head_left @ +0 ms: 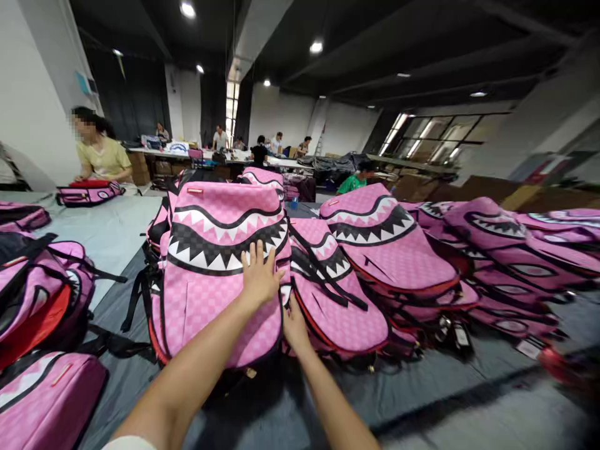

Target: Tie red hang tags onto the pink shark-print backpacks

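Note:
A pink checked backpack [206, 312] with a black-and-white shark-tooth mouth leans upright in front of me. Flat on its front panel, over the right end of the tooth band, lies my left hand [259, 275], fingers spread. My right hand [296, 326] is at the same backpack's lower right side edge, its fingers curled in at the edge and partly hidden there. Close to that hand, a second pink backpack [342, 306] with black straps across it lies tilted back. Another shark-mouth backpack [398, 256] rests on a pile to the right.
More stacked pink backpacks [506, 269] fill the table's right side. On the left lie an unzipped backpack [32, 300] with red lining and another pink bag [56, 394]. A grey sheet [262, 419] covers the table. A person in yellow [103, 156] works at the far left; others sit behind.

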Available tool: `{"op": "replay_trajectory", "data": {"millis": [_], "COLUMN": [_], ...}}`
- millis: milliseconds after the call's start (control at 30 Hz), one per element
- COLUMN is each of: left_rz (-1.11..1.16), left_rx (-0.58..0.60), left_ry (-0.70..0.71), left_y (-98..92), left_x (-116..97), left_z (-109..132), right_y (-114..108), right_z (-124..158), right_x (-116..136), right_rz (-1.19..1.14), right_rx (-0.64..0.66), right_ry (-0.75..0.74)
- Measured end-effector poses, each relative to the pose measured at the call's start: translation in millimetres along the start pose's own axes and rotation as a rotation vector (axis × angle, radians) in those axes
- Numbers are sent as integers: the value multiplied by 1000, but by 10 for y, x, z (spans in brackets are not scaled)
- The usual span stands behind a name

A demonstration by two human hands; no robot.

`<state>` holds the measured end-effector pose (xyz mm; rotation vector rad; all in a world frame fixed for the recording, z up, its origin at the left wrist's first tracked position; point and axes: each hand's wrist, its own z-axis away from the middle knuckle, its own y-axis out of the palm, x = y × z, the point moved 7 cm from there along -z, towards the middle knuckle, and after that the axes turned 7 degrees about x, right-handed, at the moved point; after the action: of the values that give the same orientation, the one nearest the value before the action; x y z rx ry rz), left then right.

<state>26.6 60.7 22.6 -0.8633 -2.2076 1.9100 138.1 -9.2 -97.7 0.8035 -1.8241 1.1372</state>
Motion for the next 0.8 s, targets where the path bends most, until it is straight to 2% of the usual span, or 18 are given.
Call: {"op": "replay_trajectory", "data": {"millis": [67, 133, 233, 300, 367, 467, 567, 667, 700, 800], "left_rz": [-63, -144, -291, -354, -374, -380, -377, -324, -284, -42], "left_rx": [49, 39, -104, -181, -185, -137, -53, -17, -38, -90], "left_ry": [24, 19, -38, -79, -108, -135, -158, -104, -20, 435], "left_y": [-71, -153, -218, -170, -78, -41, -181, -411, -491, -616], "left_x": [328, 632, 1005, 1199, 1360, 1517, 1496, 1184, 1011, 484], "left_z": [63, 128, 209, 233, 211, 145, 165, 377, 494, 967], "right_y": [289, 609, 1073, 1288, 1383, 1300, 1067, 812, 718, 311], "right_z": [150, 226, 157, 71, 68, 292, 663, 1017, 1110, 1285], "right_x": [-5, 80, 374, 541, 662, 740, 636, 560, 574, 783], "right_rz": [-30, -37, 2, 64, 107, 86, 15, -7, 1, 68], "right_rx": [28, 78, 207, 302, 370, 361, 286, 217, 197, 112], "right_ry": [-51, -79, -83, -41, -60, -215, -270, -245, -237, -246]}}
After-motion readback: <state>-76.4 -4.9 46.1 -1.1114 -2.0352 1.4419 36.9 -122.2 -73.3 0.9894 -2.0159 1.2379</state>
